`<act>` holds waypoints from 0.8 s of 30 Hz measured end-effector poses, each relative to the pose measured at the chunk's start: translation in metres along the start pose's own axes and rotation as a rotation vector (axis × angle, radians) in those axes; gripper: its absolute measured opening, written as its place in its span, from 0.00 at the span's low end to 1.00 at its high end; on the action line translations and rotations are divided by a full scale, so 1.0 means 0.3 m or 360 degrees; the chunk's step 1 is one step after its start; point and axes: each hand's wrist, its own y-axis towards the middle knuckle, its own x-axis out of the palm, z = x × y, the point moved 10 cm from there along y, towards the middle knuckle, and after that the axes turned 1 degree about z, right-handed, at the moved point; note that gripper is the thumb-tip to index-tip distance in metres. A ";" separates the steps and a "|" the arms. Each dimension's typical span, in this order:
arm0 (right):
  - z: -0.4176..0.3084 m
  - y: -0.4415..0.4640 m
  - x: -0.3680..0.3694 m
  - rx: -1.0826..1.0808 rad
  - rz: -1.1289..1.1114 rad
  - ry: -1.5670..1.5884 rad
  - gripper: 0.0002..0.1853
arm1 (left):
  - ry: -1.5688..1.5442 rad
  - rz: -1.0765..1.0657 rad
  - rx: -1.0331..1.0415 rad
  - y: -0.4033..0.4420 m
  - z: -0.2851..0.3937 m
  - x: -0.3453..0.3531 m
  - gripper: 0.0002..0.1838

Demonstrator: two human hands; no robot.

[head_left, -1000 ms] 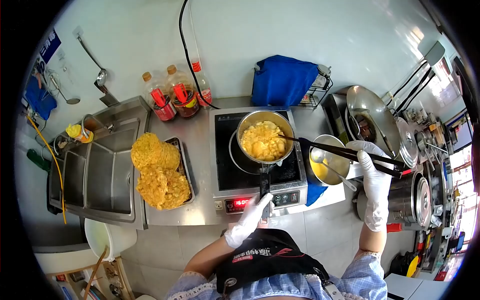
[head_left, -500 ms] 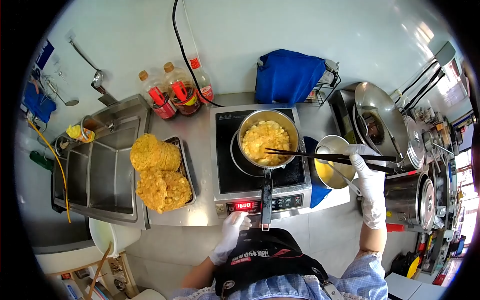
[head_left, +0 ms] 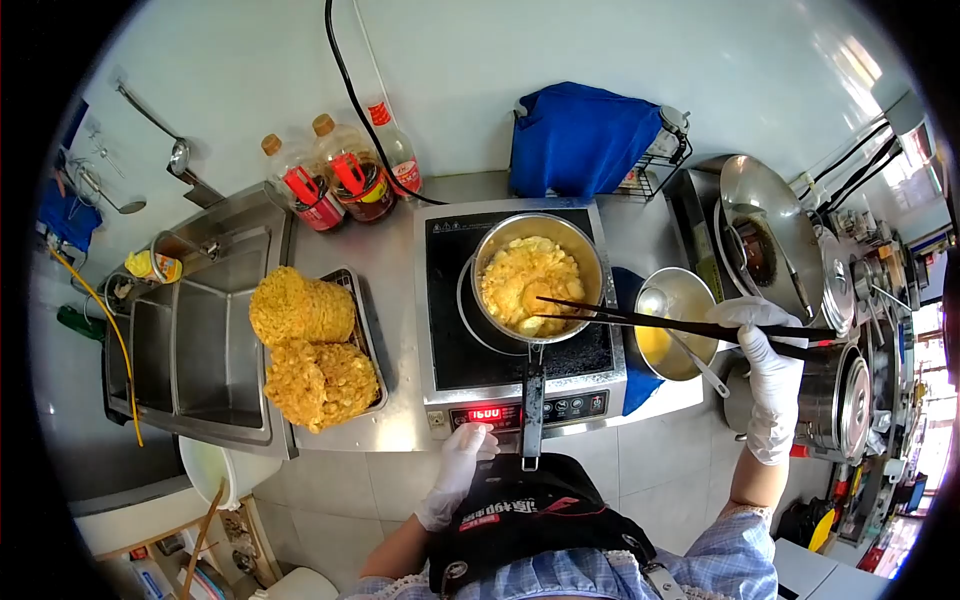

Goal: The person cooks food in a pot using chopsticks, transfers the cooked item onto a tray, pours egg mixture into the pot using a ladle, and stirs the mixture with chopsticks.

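My right hand [head_left: 768,375], in a white glove, is closed round a pair of long dark chopsticks [head_left: 665,322]. Their tips reach into the steel saucepan [head_left: 592,245], touching or just over the yellow scrambled egg [head_left: 528,280] inside. The pan sits on an induction cooker [head_left: 440,372], its black handle pointing towards me. My left hand [head_left: 460,475], also gloved, is at the cooker's front edge near the red 1600 display [head_left: 484,414]; its fingers are loosely extended and hold nothing. Under the chopsticks stands a bowl [head_left: 705,300] with yellow liquid and a spoon [head_left: 690,355].
On the left, two golden noodle-like piles [head_left: 318,385] lie on a tray [head_left: 372,350] beside the sink [head_left: 225,340]. Sauce bottles [head_left: 355,185] and a blue cloth [head_left: 575,140] stand along the wall. A wok [head_left: 765,195] and a tall pot [head_left: 822,420] are at the right.
My right hand has moved to the right and slightly down, and the chopstick tips have shifted a little right, still in the pan. My left hand has stayed by the cooker's front.
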 end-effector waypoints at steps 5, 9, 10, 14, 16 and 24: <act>0.003 0.017 0.040 0.0093 -0.0077 -0.0020 0.09 | 0.0003 0.0000 -0.0031 0.009 -0.010 -0.006 0.16; -0.007 0.028 0.049 0.0108 -0.0107 -0.0098 0.09 | 0.0011 0.0003 -0.0025 0.020 -0.010 -0.009 0.14; -0.030 0.030 0.047 0.0016 -0.0089 -0.0096 0.09 | 0.0015 0.0005 -0.0017 0.021 -0.007 -0.010 0.14; -0.034 0.026 -0.006 0.0104 0.0038 -0.0017 0.09 | -0.0016 0.0005 -0.0027 0.028 -0.013 -0.017 0.14; -0.042 0.028 0.003 0.0074 0.0014 0.0009 0.10 | 0.0001 0.0016 -0.0022 0.029 -0.012 -0.019 0.14; -0.091 0.054 0.113 -0.0073 -0.0278 -0.0198 0.14 | -0.0011 0.0017 -0.0033 0.041 -0.020 -0.030 0.14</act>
